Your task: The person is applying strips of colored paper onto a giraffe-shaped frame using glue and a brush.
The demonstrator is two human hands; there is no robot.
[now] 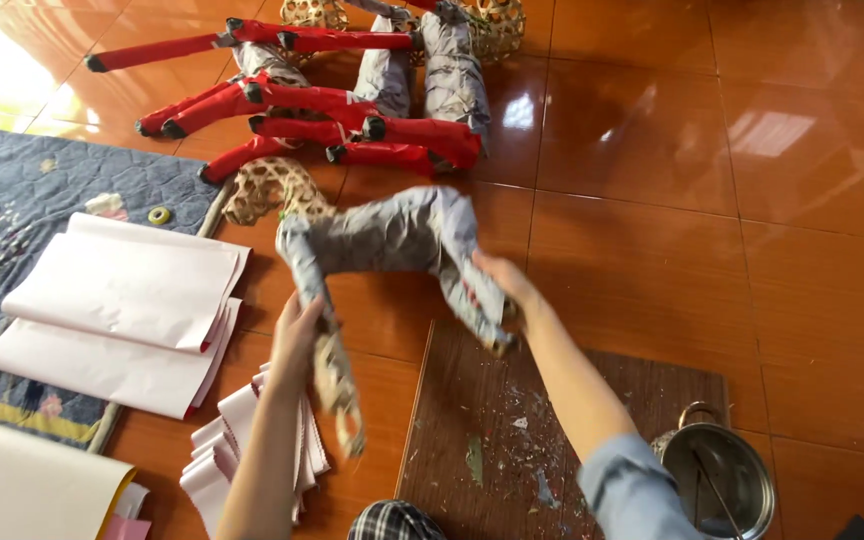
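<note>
Your left hand [297,335] grips front leg of paper-covered animal frame [392,235]; your right hand [502,280] clamps its rear leg. Frame held in air above tiled floor [652,200], woven head end toward upper left. Wooden board [492,420] below, flecked with scraps. Metal pot [722,480] at board's right corner. Red-legged figures [332,110] lie beyond. Pink paper sheets [122,300] rest on mat [12,190], left.

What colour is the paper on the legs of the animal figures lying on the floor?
Red, with black tips, on the figures' legs; their bodies are grey. Seen in the head view.
</note>
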